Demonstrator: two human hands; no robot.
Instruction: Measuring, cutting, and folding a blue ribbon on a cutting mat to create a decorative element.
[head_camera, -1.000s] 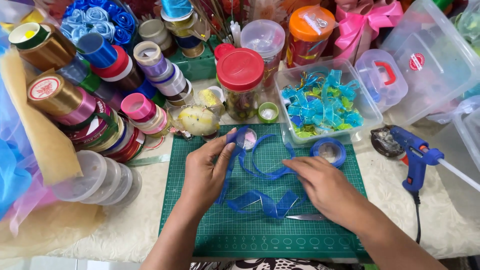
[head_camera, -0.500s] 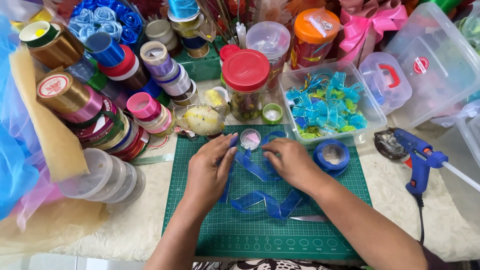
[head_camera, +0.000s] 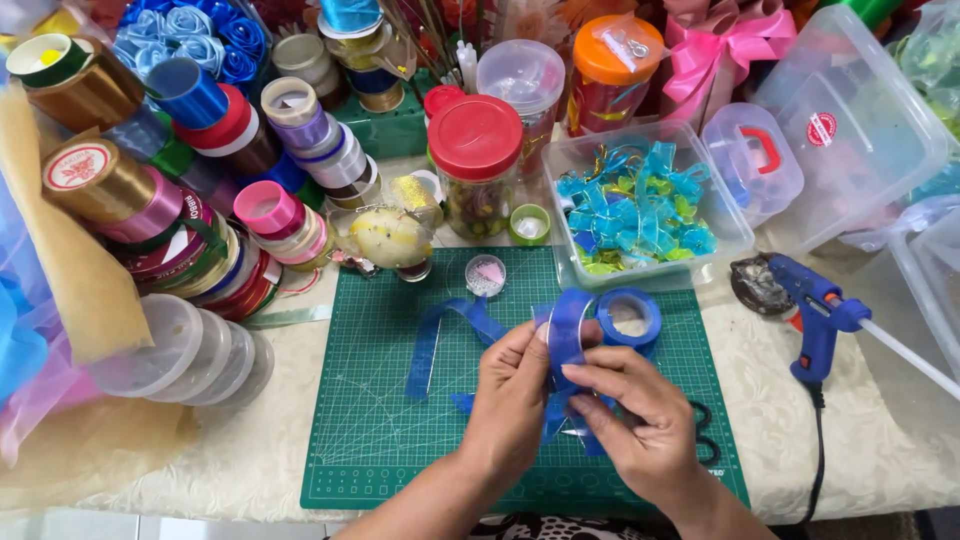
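Over the green cutting mat (head_camera: 370, 420), my left hand (head_camera: 515, 395) and my right hand (head_camera: 640, 415) together pinch a loop of sheer blue ribbon (head_camera: 568, 335). A loose tail of the same ribbon (head_camera: 440, 335) arcs left across the mat. The blue ribbon spool (head_camera: 630, 317) lies just behind my right hand. Black scissors (head_camera: 705, 440) poke out from under my right wrist. A small round dish of beads (head_camera: 485, 275) sits at the mat's far edge.
Stacked ribbon rolls (head_camera: 200, 220) crowd the left. A red-lidded jar (head_camera: 478, 165), a clear tub of blue-green bows (head_camera: 640, 210), plastic boxes (head_camera: 850, 130) and a pink bow (head_camera: 720, 50) line the back. A blue glue gun (head_camera: 820, 310) lies at right; clear lids (head_camera: 180, 350) stack at left.
Both hands have drawn back toward me and come together, lifting the ribbon off the mat into a folded loop. The ribbon's loops on the mat have straightened into a single tail.
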